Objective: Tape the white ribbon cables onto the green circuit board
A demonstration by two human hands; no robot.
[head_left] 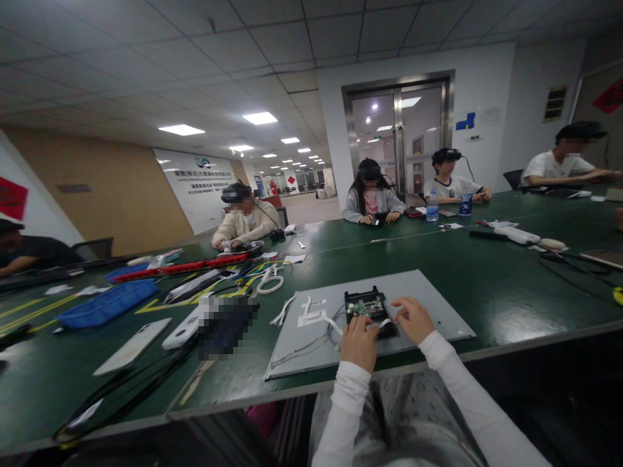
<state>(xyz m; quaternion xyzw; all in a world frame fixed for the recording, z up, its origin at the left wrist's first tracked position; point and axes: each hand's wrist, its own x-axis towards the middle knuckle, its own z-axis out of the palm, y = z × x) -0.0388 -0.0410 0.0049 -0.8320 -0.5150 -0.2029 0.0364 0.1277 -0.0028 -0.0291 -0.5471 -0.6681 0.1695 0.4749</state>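
A black plastic frame (377, 293) with a green circuit board (365, 307) in it lies on a flat grey panel (428, 292). My left hand (359, 344) has its fingers bent round the near left corner of the frame, thumb towards the right. My right hand (413, 319) is at the frame's right side, its thumb and forefinger curved and apart. Between the two hands shows a small pale strip (386, 322), too small to name. A white ribbon cable (333, 324) and thin grey wires (302, 351) run left from the frame across the panel.
Left of the panel lie a white phone (132, 347), a white power bank-like device (183, 329) with black cables, a blue tray (109, 305) and a white ring (270, 284). A water bottle (432, 206) stands across the green table (335, 250). Several people sit around it.
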